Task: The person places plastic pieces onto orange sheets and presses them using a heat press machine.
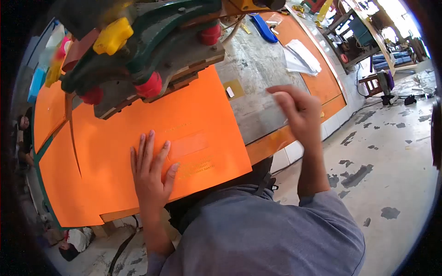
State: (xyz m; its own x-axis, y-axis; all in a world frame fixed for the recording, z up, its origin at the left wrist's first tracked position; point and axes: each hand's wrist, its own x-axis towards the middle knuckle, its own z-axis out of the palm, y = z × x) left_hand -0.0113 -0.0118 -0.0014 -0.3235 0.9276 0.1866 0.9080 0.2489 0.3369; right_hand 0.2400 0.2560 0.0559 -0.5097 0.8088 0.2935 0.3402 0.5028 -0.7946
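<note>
A large orange sheet (pixel 106 138) lies on the worktable, with a clear rectangular window (pixel 189 146) and faint gold lettering (pixel 195 169) on it. My left hand (pixel 152 172) rests flat on this sheet, left of the window, fingers spread. Raised over the table's right side, my right hand (pixel 301 112) has its fingers curled in with thumb and index finger close together. It is slightly blurred, and whatever it may pinch is too small to make out. Left of it, a small white piece (pixel 230 92) lies on a yellowish square (pixel 235 87) on the metal plate.
A dark green press (pixel 170 41) with red knobs and a yellow handle (pixel 113 36) overhangs the sheet's far part. Behind are a blue cutter (pixel 264 28) and a stack of clear film pieces (pixel 301 57). A person (pixel 76 241) is low at the left.
</note>
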